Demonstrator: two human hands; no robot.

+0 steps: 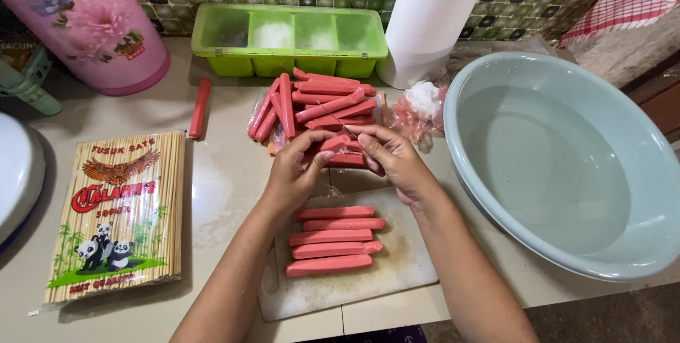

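Both hands meet over the far edge of the white cutting board (pixel 397 272): the left hand (pixel 294 173) and right hand (pixel 393 159) pinch one red sausage (pixel 338 143) between fingertips, palms turned inward, forearms angled in from below. Five peeled sausages (pixel 333 240) lie in a row on the board. Just beyond the hands sits a pile of wrapped sausages (pixel 312 102). A pale blue basin (pixel 567 159) of water crowds the right; a packet of bamboo skewers (pixel 120 215) lies left on the surface (pixel 227 173). A green compartment box (pixel 290 38) holds white powder.
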